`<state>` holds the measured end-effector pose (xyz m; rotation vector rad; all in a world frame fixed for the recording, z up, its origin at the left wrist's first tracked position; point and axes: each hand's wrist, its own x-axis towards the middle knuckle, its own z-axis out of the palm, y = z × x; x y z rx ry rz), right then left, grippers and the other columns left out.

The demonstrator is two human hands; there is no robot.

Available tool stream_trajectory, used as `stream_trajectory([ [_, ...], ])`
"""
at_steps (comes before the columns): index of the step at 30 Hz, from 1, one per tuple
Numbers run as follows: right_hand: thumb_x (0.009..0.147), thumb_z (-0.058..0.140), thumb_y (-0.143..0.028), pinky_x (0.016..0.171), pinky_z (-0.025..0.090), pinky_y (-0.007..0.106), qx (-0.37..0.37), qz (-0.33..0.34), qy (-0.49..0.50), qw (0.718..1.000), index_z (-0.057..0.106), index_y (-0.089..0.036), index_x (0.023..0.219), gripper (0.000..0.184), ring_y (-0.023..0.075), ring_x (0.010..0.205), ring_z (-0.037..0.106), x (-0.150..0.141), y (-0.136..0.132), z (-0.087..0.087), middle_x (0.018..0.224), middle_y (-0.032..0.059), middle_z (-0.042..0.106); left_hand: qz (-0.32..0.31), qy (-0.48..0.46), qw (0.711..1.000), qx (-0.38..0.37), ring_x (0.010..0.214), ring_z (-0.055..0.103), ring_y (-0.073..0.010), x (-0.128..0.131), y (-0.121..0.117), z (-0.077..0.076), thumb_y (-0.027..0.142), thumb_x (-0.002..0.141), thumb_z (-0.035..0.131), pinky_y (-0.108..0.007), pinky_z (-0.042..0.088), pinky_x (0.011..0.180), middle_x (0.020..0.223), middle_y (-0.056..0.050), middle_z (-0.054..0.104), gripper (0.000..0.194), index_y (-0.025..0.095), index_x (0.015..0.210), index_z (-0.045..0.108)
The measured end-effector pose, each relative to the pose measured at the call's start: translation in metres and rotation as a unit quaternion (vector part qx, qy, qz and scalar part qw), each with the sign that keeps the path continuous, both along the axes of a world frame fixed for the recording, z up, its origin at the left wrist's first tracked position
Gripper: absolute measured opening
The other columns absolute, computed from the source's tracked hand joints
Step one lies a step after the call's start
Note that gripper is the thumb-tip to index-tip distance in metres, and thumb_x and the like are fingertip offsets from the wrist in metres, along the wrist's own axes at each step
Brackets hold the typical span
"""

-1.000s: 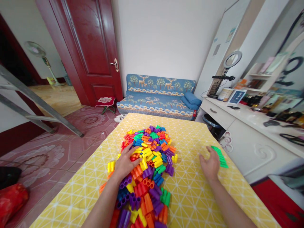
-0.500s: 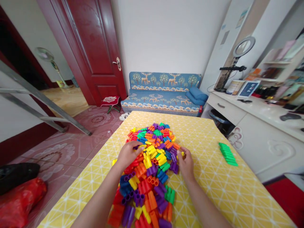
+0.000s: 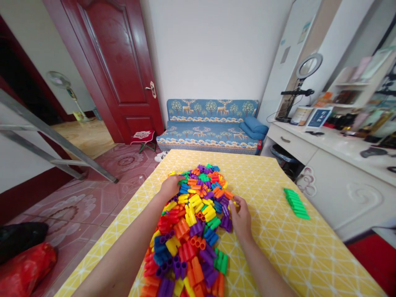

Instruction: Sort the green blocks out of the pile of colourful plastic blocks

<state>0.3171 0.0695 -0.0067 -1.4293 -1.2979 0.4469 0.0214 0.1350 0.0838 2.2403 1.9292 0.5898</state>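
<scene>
A long heap of plastic tube-shaped building blocks (image 3: 192,218) in red, orange, yellow, green, blue and purple runs down the table. At its far left side is my left hand (image 3: 170,187), its fingers bunched together against a green block (image 3: 184,180). The fingertips are mostly hidden, and I cannot see what they grip. My right hand (image 3: 241,215) rests by the heap's right edge, beside purple blocks (image 3: 225,222) and an orange block (image 3: 228,194). Its thumb and fingers are curled in, with a small yellow bit at the thumb; what they hold is unclear.
A row of joined green blocks (image 3: 296,203) lies apart on the right of the yellow patterned table (image 3: 262,255). Beyond the table stands a blue sofa (image 3: 201,131). A white dresser (image 3: 328,177) is at right, a metal ladder (image 3: 71,156) at left.
My left hand has moved away from the yellow blocks mid-heap, farther back along the left side to the green ones. My right hand stays almost in place. The view has shifted slightly.
</scene>
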Motion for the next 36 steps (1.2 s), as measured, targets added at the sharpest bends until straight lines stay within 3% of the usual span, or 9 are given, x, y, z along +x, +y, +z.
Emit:
stream_trajectory([
  [3,0.087,0.049,-0.047,0.089,0.046,0.044,0.023,-0.006,-0.013,1.000,0.056,-0.014,0.112,0.042,0.0272,0.102,0.057,-0.001,0.000,0.001,0.110,0.0150,0.061,0.030,-0.010,0.999,0.039,0.106,0.063,-0.0244,0.003,-0.018,0.008,0.017,0.080,0.059,-0.033,0.048,0.095,0.112,-0.009,0.070,0.039,0.020,0.118,0.065],
  [7,0.089,0.050,-0.036,0.096,0.043,0.046,0.141,0.003,-0.054,0.988,0.057,-0.016,0.111,0.030,0.0257,0.109,0.054,-0.005,-0.008,0.011,0.112,0.0128,0.059,0.011,-0.074,0.989,0.124,0.107,0.062,-0.0210,0.027,-0.055,0.012,0.024,0.084,0.058,-0.033,0.047,0.096,0.113,-0.007,0.068,0.036,0.021,0.120,0.062],
  [10,0.091,0.049,-0.028,0.094,0.046,0.043,0.193,0.094,-0.075,0.974,0.057,-0.020,0.112,0.023,0.0231,0.107,0.056,-0.008,-0.021,0.019,0.112,0.0103,0.059,-0.057,-0.124,0.978,0.156,0.105,0.061,-0.0213,0.057,-0.086,0.007,0.021,0.081,0.062,-0.035,0.049,0.093,0.111,-0.006,0.067,0.034,0.024,0.115,0.064],
  [13,0.092,0.049,-0.028,0.080,0.053,0.036,0.186,0.202,-0.082,0.958,0.052,-0.022,0.122,0.031,0.0192,0.090,0.061,-0.010,-0.031,0.023,0.113,0.0102,0.059,-0.111,-0.108,0.978,0.139,0.101,0.061,-0.0228,0.084,-0.107,0.003,0.018,0.078,0.065,-0.038,0.050,0.090,0.109,-0.005,0.067,0.036,0.026,0.113,0.066],
  [17,0.086,0.060,-0.039,0.085,0.053,0.039,0.218,0.254,-0.144,0.931,0.045,-0.022,0.132,0.051,0.0241,0.101,0.061,-0.011,-0.036,0.024,0.117,0.0117,0.060,-0.151,-0.063,0.979,0.118,0.098,0.061,-0.0242,0.102,-0.119,0.001,0.018,0.076,0.068,-0.040,0.049,0.088,0.102,-0.004,0.068,0.032,0.027,0.107,0.068],
  [25,0.087,0.061,-0.036,0.091,0.051,0.040,0.231,0.252,-0.223,0.913,0.048,-0.026,0.135,0.050,0.0235,0.107,0.058,-0.013,-0.033,0.024,0.116,0.0088,0.062,-0.171,-0.071,0.974,0.131,0.095,0.060,-0.0219,0.101,-0.123,-0.003,0.011,0.078,0.062,-0.037,0.050,0.085,0.101,-0.005,0.066,0.031,0.026,0.104,0.069],
  [29,0.091,0.056,-0.031,0.096,0.048,0.040,0.218,0.203,-0.208,0.931,0.044,-0.027,0.139,0.050,0.0228,0.114,0.054,-0.013,-0.031,0.022,0.122,0.0089,0.057,-0.152,-0.080,0.968,0.180,0.099,0.059,-0.0224,0.087,-0.118,-0.006,0.017,0.084,0.057,-0.041,0.049,0.090,0.103,-0.006,0.066,0.022,0.025,0.102,0.068],
  [33,0.092,0.052,-0.030,0.099,0.044,0.043,0.198,0.051,-0.134,0.970,0.049,-0.024,0.132,0.042,0.0234,0.116,0.051,0.006,-0.021,0.021,0.122,0.0098,0.055,-0.056,-0.039,0.974,0.217,0.114,0.054,-0.0287,0.066,-0.110,-0.020,0.028,0.085,0.059,-0.050,0.045,0.097,0.124,-0.011,0.057,0.031,0.024,0.115,0.063],
  [36,0.089,0.052,-0.030,0.094,0.045,0.045,0.145,-0.033,-0.172,0.974,0.055,-0.020,0.124,0.037,0.0256,0.108,0.053,0.035,-0.011,0.013,0.114,0.0110,0.059,-0.027,-0.004,0.983,0.179,0.123,0.048,-0.0319,0.060,-0.107,-0.032,0.039,0.084,0.060,-0.053,0.041,0.101,0.133,-0.012,0.053,0.042,0.025,0.124,0.059],
])
